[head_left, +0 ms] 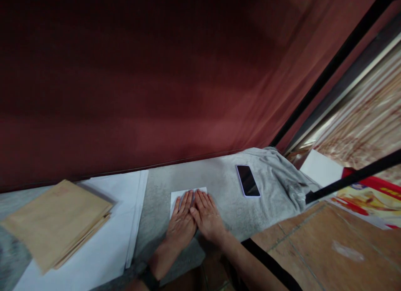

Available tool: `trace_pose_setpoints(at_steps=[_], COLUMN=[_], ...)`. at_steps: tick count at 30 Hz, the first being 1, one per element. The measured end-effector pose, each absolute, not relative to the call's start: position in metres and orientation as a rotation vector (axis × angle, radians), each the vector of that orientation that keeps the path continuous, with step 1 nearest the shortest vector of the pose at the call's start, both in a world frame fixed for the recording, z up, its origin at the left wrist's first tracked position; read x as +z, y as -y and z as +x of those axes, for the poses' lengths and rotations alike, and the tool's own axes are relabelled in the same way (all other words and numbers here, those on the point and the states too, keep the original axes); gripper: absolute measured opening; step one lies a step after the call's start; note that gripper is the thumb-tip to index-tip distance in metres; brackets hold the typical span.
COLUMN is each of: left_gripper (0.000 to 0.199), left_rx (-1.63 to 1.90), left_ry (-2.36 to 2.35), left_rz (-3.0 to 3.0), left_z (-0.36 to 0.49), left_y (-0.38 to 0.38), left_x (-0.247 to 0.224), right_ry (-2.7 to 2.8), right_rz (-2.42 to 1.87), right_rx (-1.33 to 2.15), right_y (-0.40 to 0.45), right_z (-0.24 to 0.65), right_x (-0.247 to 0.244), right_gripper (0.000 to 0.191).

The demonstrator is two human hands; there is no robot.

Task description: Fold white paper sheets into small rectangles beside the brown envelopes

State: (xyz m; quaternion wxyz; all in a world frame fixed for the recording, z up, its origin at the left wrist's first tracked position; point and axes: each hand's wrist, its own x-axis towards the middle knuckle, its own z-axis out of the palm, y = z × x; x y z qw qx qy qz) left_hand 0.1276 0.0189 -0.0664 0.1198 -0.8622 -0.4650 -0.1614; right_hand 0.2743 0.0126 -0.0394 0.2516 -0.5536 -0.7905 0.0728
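Note:
A small sheet of white paper (175, 195) lies on the grey cloth-covered surface in front of me, mostly hidden under my hands. My left hand (181, 220) rests flat on its left part, fingers stretched forward. Beside it, my right hand (207, 215) lies flat over the right part, fingers also extended. The two hands meet near the thumbs. A dark band circles my left wrist. Whether the paper is folded underneath, I cannot tell.
Brown paper envelopes (59, 220) are stacked on large white sheets (125, 211) at the left. A phone (248, 181) lies to the right on the grey cloth (275, 186). A dark red panel (156, 94) rises behind. A printed box (369, 197) stands on the tiled floor (313, 249).

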Motion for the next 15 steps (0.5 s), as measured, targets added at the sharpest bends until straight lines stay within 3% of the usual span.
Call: trace_pose_setpoints(at_steps=[8, 15], left_gripper=[0.058, 0.04], left_rx=[-0.513, -0.441], left_ry=[1.546, 1.767], left_rz=[-2.491, -2.453], left_z=[0.114, 0.104], left_y=[-0.031, -0.049], left_x=[-0.06, -0.031], right_ry=[2.252, 2.294], right_rz=[-1.59, -1.608], right_rx=[0.056, 0.056], right_y=[-0.018, -0.015], right_z=[0.285, 0.294], right_x=[-0.052, -0.051], right_gripper=[0.059, 0.062])
